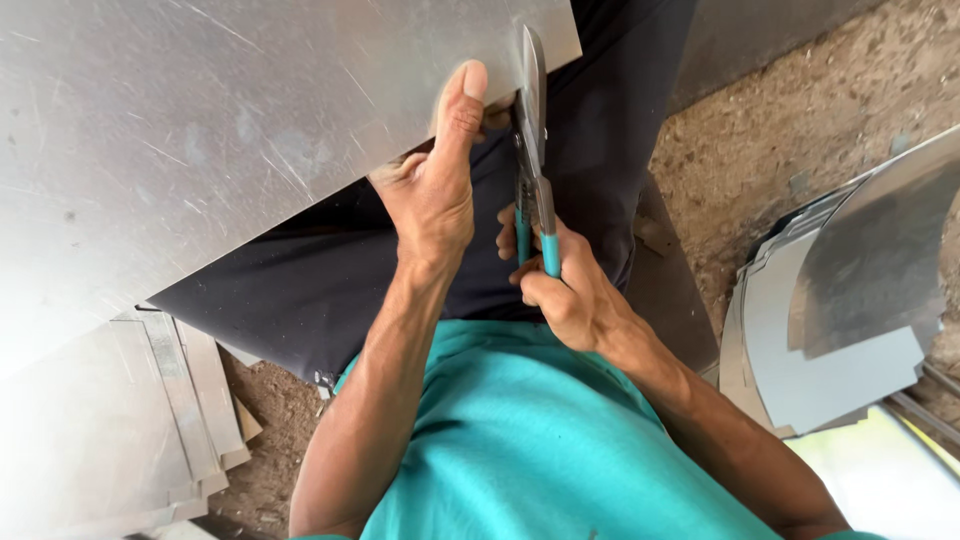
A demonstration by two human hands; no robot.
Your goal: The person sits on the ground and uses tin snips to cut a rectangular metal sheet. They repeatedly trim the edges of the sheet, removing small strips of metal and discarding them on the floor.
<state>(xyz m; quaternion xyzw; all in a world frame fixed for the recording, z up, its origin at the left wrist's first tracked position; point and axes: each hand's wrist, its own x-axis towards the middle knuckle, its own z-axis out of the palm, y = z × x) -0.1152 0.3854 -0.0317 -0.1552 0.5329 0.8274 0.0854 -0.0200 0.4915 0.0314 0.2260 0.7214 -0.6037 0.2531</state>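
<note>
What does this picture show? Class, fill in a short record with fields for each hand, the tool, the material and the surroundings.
Left hand: left hand grips the edge of the metal sheet, thumb pressed on top
Right hand: right hand closed around the teal handles of the tin snips
Tool: blades at the sheet's edge, beside the left thumb
Material: large scratched grey sheet lying across the lap
Surroundings: flat metal offcuts on one side, curved metal pieces on the other, dirt ground

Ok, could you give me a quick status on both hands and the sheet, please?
Left hand gripping metal sheet edge, thumb up. Right hand closed on teal-handled snips, blades at sheet edge. Nothing in the way.
</note>
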